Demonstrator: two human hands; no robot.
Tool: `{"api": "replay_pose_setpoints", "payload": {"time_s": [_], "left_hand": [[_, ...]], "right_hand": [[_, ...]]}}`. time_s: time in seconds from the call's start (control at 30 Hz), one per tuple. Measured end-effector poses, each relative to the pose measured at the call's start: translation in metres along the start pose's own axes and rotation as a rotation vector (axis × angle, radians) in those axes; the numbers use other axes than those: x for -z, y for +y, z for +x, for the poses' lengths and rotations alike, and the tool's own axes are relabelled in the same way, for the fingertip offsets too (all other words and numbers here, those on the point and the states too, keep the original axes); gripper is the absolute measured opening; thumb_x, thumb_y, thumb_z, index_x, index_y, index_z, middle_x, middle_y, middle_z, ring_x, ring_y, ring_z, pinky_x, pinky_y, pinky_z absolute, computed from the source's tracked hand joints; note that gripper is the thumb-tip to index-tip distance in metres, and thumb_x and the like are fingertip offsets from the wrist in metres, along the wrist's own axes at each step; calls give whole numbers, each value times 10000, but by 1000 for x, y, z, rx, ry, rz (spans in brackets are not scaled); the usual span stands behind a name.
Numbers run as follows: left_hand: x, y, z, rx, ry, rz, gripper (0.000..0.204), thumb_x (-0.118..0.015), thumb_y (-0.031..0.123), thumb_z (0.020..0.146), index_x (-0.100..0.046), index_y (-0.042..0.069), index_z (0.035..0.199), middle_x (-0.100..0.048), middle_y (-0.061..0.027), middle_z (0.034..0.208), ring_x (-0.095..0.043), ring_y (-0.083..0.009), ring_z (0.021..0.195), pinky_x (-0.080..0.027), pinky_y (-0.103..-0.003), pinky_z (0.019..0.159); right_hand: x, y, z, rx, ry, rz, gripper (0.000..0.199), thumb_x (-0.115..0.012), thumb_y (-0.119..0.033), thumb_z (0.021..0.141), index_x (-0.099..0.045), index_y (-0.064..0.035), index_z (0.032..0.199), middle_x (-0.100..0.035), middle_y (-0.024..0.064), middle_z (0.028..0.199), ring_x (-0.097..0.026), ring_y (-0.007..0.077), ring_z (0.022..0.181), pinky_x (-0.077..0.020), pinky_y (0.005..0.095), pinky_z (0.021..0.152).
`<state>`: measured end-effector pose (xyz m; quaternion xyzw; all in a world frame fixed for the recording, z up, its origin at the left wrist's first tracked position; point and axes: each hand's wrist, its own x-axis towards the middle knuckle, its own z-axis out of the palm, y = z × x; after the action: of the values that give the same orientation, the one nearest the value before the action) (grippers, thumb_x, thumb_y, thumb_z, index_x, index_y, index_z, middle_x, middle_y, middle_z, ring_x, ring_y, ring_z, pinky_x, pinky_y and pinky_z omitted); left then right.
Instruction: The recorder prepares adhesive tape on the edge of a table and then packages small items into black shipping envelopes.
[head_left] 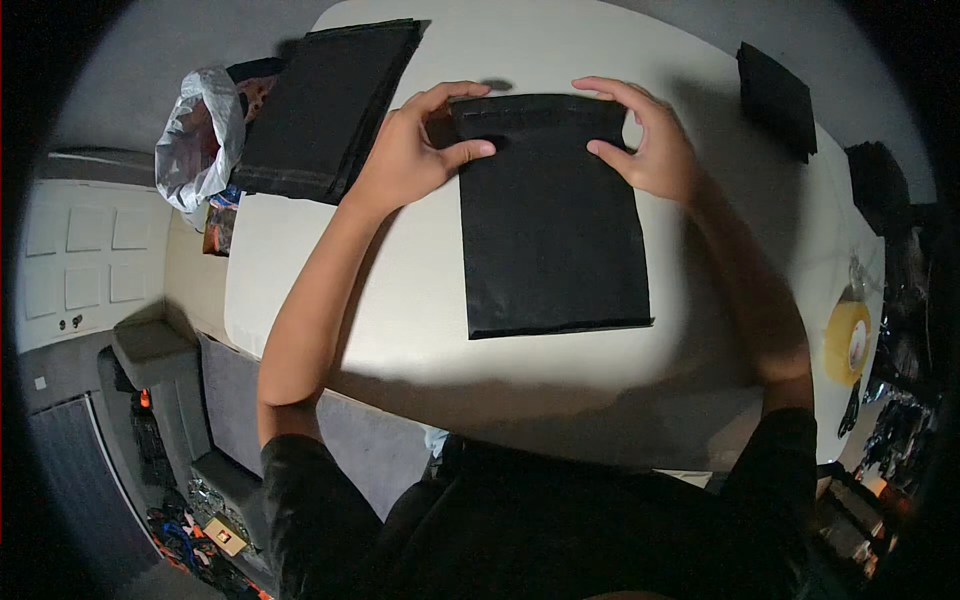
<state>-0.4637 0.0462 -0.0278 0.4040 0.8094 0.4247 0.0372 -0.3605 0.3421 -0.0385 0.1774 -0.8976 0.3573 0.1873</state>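
Note:
A flat black rectangular piece (555, 230), like an unfilled pouch, lies on the white table in front of me. Its far end has a folded band and buckles slightly upward; its near edge shows a thin fold. My left hand (415, 140) grips the far left corner, thumb on the near side and index finger along the far edge. At the far right corner my right hand (650, 145) has a similar hold, with the thumb against the side. The other fingers of both hands are partly hidden.
A stack of similar black pieces (335, 110) lies at the table's far left, beside a grey-white plastic bag (200, 140). Another black stack (778, 100) rests at the far right edge. A roll of yellowish tape (847, 343) sits on the right side of the white table (400, 330).

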Motion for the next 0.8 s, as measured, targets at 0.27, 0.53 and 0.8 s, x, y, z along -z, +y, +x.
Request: {"api": "replay_pose_setpoints", "payload": {"time_s": [0.27,0.53,0.8], "left_hand": [[-11,8,0,18,-5,-7,747,-935,230,757,-628,166,1434,-747,-59,1052,-699,-139,956,-589,-346,846],[-11,17,7,-52,0,138,794,-943,180,743,-600,169,1458,-763,-103,1076,-717,-192,970,-591,-383,844],[-17,15,12,-53,-22,84,774,-949,240,735,-626,166,1434,-762,-145,1100,-721,-247,968,-581,-398,850]], "right_hand": [[-2,-2,-4,11,-29,-87,684,-837,-30,806,-608,-128,1443,-661,127,1402,-619,300,1318,-476,436,1159],[-5,2,-3,90,-19,-66,704,-836,-4,795,-618,-154,1447,-686,136,1344,-656,290,1239,-508,439,1117],[-3,-2,-3,12,-27,-16,675,-849,-13,787,-651,-174,1412,-723,127,1247,-696,285,1150,-540,432,1053]]}}
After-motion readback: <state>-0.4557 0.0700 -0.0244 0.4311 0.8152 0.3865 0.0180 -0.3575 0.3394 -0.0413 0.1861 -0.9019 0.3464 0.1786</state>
